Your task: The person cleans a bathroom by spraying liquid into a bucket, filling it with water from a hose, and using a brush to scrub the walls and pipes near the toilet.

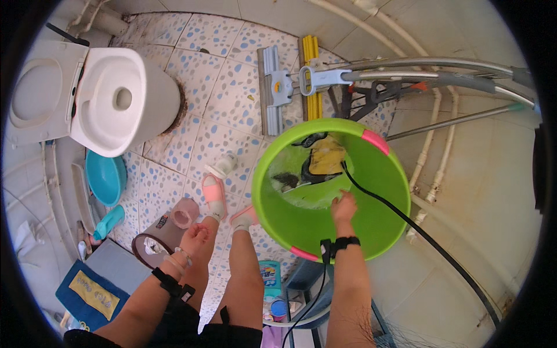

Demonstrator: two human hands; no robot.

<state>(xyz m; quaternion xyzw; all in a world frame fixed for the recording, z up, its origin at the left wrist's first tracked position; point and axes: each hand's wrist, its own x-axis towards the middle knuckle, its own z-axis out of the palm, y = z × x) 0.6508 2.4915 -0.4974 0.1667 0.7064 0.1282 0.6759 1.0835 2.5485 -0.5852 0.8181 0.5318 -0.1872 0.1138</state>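
A large lime-green plastic tub (300,232) with pink grips stands before me, foamy water (320,198) at its bottom. In the water lie a yellow-and-black item (327,154), perhaps fabric, and a dark clump (286,179). My right hand (344,206) reaches down inside the tub, its fingers near the foam; whether they pinch anything small is unclear. A black hose (391,208) runs over the rim, its end by the yellow item. Outside the tub, my left hand (196,237) is curled with nothing seen in it, above my leg and near a pink cup-like container (185,213).
Squeeze mops (273,89) lean behind the tub. At the left are a white toilet (111,98), a turquoise basin (106,178) and a waste bin (152,235). A detergent bottle (270,276) and a blue rack (311,278) stand close to my right leg.
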